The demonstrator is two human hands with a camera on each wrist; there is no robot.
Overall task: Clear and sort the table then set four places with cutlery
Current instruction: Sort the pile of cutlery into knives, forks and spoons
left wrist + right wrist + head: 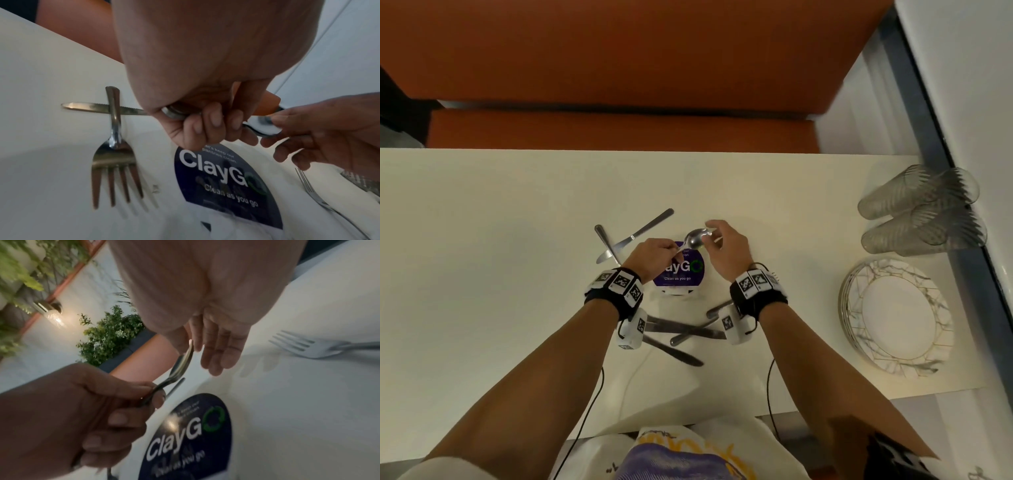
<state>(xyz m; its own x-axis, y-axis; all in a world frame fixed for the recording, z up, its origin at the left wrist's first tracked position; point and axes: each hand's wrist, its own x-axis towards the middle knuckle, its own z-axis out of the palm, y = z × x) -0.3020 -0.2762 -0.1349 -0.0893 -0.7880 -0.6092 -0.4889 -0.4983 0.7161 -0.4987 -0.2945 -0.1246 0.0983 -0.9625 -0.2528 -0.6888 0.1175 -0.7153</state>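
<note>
My left hand point(654, 255) grips the handle of a metal spoon point(697, 238) held just above the white table point(482, 222). My right hand point(726, 246) meets it from the right, its thumb and straight fingers pinching the spoon's bowl point(265, 129). In the right wrist view the bowl point(183, 363) stands edge-on between the thumb and fingers point(216, 353). A knife point(635, 236) lies crossed with a fork point(606, 245) left of my hands. More knives and cutlery point(681, 334) lie piled under my wrists.
A round purple ClayGo sticker point(685, 270) sits on the table below the spoon. Stacked marbled plates point(893, 318) and clear glasses lying on their sides point(921, 209) are at the right edge. Another fork point(308, 347) lies right of my hands. An orange bench point(619, 68) runs behind the table.
</note>
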